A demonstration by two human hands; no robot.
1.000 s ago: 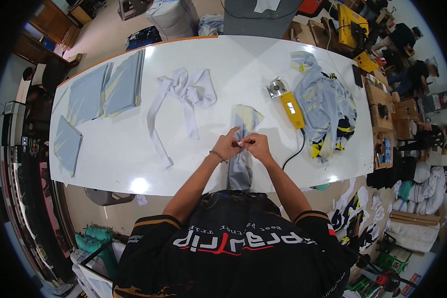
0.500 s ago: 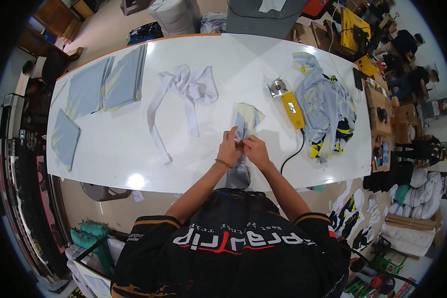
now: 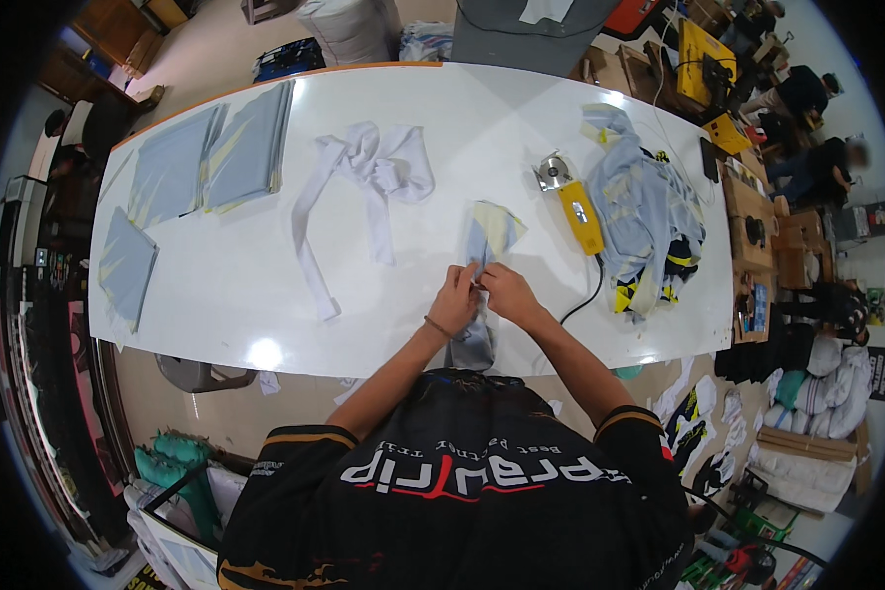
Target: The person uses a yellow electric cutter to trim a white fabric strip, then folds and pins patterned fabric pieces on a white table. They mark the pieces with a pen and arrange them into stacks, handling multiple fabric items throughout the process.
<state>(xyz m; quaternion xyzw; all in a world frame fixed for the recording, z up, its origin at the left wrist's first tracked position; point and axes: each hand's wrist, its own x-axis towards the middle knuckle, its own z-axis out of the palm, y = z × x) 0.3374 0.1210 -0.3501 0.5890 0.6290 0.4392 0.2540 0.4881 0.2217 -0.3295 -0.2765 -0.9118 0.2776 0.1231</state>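
A long bundle of grey and pale yellow fabric (image 3: 494,226) lies near the front middle of the white table, its wider end spread away from me and its grey end reaching toward the table's near edge. My left hand (image 3: 453,301) and my right hand (image 3: 510,297) meet at its middle, fingers bent and closed on the cloth. Between the fingertips the exact grip is small and partly hidden. Right of the hands lies a yellow handheld rotary cutter (image 3: 580,216) with a round metal blade head, its black cord running toward me.
Folded grey-yellow fabric stacks (image 3: 175,167) lie at the table's left. Knotted white cloth strips (image 3: 372,172) are left of centre. A crumpled fabric heap (image 3: 644,206) and a black phone (image 3: 708,156) sit on the right. Several people work beyond the right side.
Both hands have shifted slightly and drawn closer together on the fabric, the left fingers now more bent. The cutter and the other cloth stay in place on the table.
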